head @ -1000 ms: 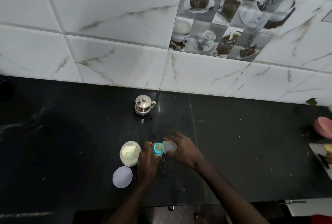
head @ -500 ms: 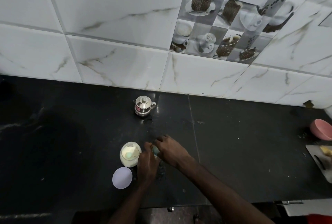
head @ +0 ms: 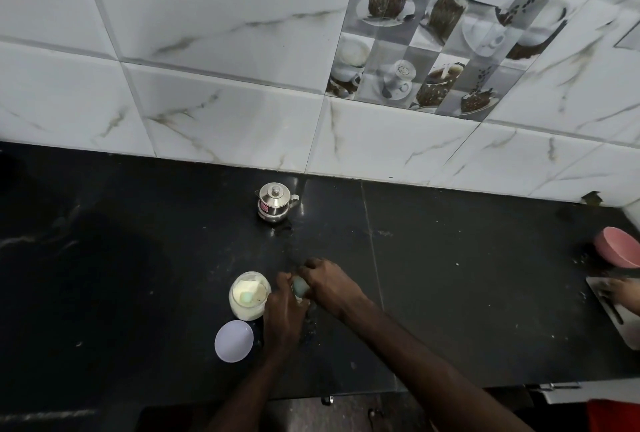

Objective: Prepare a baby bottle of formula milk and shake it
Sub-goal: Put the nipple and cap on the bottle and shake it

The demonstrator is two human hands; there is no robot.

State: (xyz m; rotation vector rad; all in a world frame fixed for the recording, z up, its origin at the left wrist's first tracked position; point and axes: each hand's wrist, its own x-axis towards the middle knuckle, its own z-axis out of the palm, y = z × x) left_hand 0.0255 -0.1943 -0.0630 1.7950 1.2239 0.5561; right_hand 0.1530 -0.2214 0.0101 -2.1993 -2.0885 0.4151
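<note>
The tabletop (head: 467, 293) is lying open leftward and right of centre. A steel pot (head: 275, 202) is standing near the back edge; powder jar (head: 250, 294) and lid (head: 234, 341) are blocking front-centre; a pink bowl (head: 620, 251) is crowding the right edge.

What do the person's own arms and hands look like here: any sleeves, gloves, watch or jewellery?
Two bare hands, no gloves. The left hand and right hand show no ring that can be made out, though the picture is dim. The left forearm and right forearm are uncovered to the bottom edge of the picture: no sleeve, watch or bracelet in view.
</note>
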